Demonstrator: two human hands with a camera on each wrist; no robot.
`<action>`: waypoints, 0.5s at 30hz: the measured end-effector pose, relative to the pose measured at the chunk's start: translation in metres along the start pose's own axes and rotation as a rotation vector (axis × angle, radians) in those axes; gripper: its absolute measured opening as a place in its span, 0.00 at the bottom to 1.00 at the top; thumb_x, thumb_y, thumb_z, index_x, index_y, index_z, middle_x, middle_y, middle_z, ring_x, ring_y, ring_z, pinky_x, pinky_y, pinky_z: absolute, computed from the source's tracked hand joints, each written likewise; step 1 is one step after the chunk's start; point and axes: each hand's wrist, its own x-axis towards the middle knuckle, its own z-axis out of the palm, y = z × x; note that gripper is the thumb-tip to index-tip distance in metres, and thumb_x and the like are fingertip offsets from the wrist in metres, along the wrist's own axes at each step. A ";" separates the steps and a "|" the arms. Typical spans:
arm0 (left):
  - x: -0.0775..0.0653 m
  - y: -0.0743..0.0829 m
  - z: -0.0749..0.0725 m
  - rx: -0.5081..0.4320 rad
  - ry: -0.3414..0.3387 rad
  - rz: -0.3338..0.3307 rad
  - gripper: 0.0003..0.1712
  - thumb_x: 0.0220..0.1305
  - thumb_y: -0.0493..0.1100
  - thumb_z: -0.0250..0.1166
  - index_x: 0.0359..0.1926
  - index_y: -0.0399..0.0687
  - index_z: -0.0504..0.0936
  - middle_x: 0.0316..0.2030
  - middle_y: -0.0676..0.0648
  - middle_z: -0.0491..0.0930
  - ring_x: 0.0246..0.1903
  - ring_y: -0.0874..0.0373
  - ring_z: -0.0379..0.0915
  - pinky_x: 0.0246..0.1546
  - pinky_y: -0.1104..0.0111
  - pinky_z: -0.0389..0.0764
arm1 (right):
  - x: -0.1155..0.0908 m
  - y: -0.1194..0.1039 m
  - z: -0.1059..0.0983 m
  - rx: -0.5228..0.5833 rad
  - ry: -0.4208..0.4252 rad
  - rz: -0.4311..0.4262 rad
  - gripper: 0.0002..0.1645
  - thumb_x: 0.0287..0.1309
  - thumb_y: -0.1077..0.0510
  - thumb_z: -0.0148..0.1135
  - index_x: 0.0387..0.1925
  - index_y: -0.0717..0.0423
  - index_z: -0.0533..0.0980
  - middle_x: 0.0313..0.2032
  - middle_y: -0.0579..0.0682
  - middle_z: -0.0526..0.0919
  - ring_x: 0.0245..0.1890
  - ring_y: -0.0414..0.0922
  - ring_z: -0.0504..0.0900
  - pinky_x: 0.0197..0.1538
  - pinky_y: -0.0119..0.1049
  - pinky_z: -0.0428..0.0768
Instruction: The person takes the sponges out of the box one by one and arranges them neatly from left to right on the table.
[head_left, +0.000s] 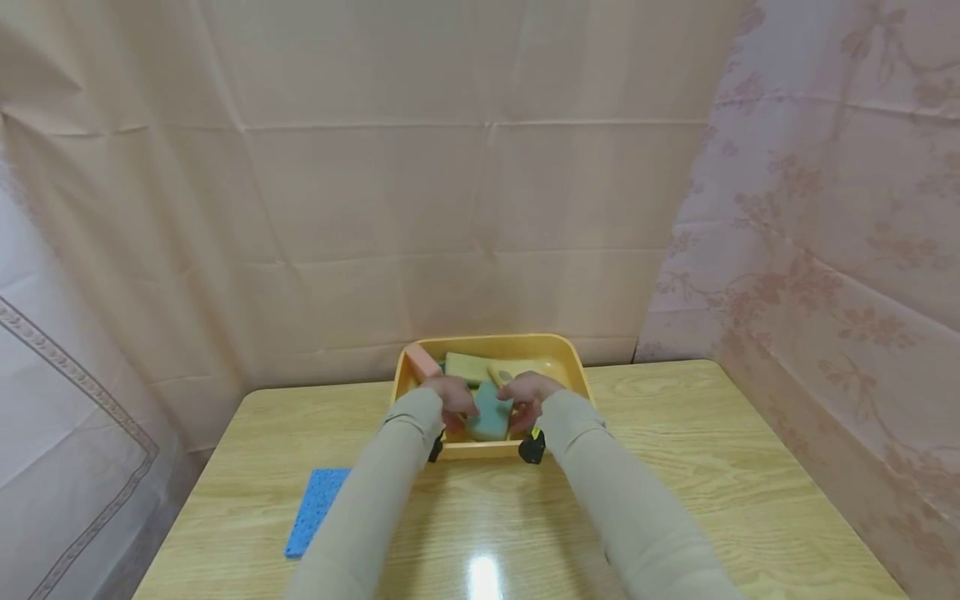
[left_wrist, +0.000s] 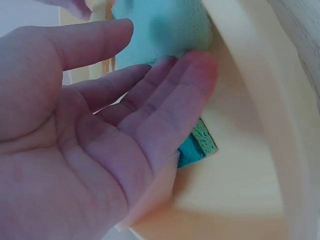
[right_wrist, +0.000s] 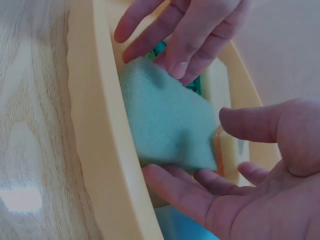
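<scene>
A light teal sponge (head_left: 489,414) lies tilted in a yellow plastic tub (head_left: 480,451). My left hand (head_left: 452,398) is at its left edge, fingers nearly straight, with fingertips touching or very close to it in the left wrist view (left_wrist: 165,100). On the other side is my right hand (right_wrist: 235,170), its extended fingers along the sponge's lower edge and the thumb held apart. Neither thumb presses on the sponge. A salmon-pink block (head_left: 423,362) leans in the tub's left corner, and a pale yellow-green sponge (head_left: 467,367) lies behind the teal one.
A speckled blue sponge (head_left: 315,512) lies on the wooden table (head_left: 675,450), left of my left forearm. Inside the tub are also a green-topped scrub sponge (left_wrist: 200,142) and a blue item (right_wrist: 182,225). Beige cloth (head_left: 450,208) hangs behind the table.
</scene>
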 end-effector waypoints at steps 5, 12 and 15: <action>-0.005 0.003 0.001 -0.103 -0.037 0.009 0.16 0.71 0.42 0.60 0.51 0.31 0.78 0.40 0.35 0.86 0.44 0.42 0.85 0.45 0.57 0.85 | 0.007 0.008 -0.001 0.134 0.024 -0.008 0.47 0.67 0.67 0.57 0.78 0.58 0.44 0.68 0.70 0.62 0.58 0.67 0.75 0.47 0.57 0.84; -0.002 0.005 0.001 -0.130 0.030 -0.017 0.20 0.70 0.45 0.62 0.53 0.33 0.78 0.39 0.41 0.83 0.39 0.44 0.86 0.40 0.59 0.86 | -0.007 -0.001 0.000 0.150 0.057 -0.024 0.51 0.66 0.68 0.57 0.81 0.51 0.41 0.73 0.67 0.57 0.67 0.65 0.66 0.52 0.59 0.81; 0.000 0.005 0.001 -0.189 0.083 -0.027 0.21 0.69 0.43 0.63 0.56 0.32 0.77 0.38 0.40 0.82 0.37 0.42 0.86 0.39 0.58 0.86 | -0.010 -0.003 -0.001 0.157 0.053 -0.035 0.52 0.67 0.68 0.57 0.81 0.49 0.41 0.75 0.66 0.54 0.69 0.65 0.65 0.54 0.59 0.80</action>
